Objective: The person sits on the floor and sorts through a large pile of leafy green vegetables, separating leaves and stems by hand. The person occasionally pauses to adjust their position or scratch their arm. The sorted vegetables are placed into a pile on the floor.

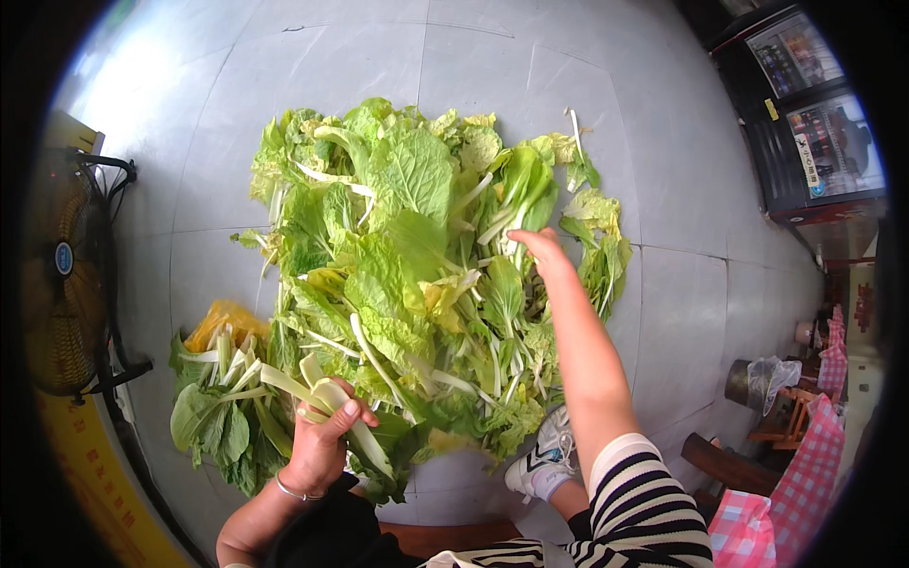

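A broad heap of loose leafy greens (407, 180), green and yellowing with pale stalks, lies on the floor in front of me. My left hand (327, 426), with a bangle at the wrist, is closed around several pale-stalked leaves of greens (365, 445) low at the left; their dark leafy ends hang down. At the right of the heap, my right hand (538, 248) is closed at the white base of a leafy green head (526, 185). Part of its grip is hidden among the stalks. Beside my left hand sits a smaller pile of greens (222, 417), stalks up.
An orange-yellow plastic bag (227, 322) is behind the smaller pile. A black fan (71, 265) stands at left. Glass-fronted cabinets (805, 114) are at far right. A wooden stool (786, 417) and pink checked cloth (805, 464) are lower right. My shoe (544, 459) touches the heap's near edge.
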Motion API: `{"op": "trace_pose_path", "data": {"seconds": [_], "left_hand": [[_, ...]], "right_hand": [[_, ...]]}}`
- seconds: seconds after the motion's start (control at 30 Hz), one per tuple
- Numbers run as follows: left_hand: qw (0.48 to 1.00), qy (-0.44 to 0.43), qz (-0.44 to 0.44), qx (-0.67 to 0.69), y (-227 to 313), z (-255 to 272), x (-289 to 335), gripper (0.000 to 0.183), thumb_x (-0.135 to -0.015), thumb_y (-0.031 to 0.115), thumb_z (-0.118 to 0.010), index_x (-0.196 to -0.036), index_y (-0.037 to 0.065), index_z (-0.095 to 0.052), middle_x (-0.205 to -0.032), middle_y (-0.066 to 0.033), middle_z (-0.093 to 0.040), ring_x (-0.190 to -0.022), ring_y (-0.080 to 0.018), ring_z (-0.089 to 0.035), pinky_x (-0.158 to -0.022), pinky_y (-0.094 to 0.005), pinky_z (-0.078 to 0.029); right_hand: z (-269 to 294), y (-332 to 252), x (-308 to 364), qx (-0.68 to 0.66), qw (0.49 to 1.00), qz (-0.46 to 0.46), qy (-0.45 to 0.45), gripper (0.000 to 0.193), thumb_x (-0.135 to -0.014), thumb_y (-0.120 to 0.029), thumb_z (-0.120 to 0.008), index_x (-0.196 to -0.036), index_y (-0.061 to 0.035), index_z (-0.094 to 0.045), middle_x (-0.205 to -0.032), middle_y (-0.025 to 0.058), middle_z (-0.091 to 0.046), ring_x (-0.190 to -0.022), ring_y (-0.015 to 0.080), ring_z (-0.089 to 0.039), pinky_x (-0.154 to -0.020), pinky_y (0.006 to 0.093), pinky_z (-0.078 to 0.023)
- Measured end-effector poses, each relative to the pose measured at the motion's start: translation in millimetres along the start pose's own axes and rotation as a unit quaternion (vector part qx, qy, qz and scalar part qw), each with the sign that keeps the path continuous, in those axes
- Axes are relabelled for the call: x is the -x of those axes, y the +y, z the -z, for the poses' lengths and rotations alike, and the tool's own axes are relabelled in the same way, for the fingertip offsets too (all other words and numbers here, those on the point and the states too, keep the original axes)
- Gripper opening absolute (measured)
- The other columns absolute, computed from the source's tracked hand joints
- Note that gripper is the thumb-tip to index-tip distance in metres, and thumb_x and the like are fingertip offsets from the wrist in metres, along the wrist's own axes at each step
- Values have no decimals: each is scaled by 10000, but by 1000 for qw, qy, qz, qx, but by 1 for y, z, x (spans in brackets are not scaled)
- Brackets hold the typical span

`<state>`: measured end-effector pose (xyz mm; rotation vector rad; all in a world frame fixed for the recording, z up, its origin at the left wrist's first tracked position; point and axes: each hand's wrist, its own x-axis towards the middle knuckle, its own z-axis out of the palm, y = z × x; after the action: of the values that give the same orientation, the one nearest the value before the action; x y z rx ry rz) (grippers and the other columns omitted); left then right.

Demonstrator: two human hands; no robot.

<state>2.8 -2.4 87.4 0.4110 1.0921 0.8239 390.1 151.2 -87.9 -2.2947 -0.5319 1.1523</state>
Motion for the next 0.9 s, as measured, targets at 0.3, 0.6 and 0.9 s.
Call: {"op": "trace_pose_path", "data": {"seconds": [0.3, 0.6, 0.9], "left_hand": [[999, 27, -22, -19, 1, 0, 5, 192, -855, 70, -646, -987, 18, -517, -766, -100, -609, -743, -212, -602, -760, -333, -468], [998, -2, -30, -54, -1, -4, 10, 243, -862, 83, -639, -1064, 4, -529, -797, -105, -618, -787, -207, -602, -797, -326, -439], [997, -32, -5, -73, -3, -3, 9, 334, -837, 158, -689, -1093, 10, -533, -799, -88, -614, -788, -195, -594, -781, -315, -431]], "right_hand": [[86, -39, 160, 325, 862, 342, 186, 544, -776, -146, -696, -1267, -50, -481, -951, 158, -643, -830, 270, -661, -697, 362, -582], [9, 83, 283, 306, 778, 406, -370, 422, -838, -189, -630, -1211, -14, -539, -1195, 212, -568, -912, 288, -643, -689, 356, -559], [22, 39, 177, 95, 950, 297, 13, 107, -845, -40, -606, -947, -52, -638, -852, 71, -654, -697, 174, -621, -618, 286, -512]]}}
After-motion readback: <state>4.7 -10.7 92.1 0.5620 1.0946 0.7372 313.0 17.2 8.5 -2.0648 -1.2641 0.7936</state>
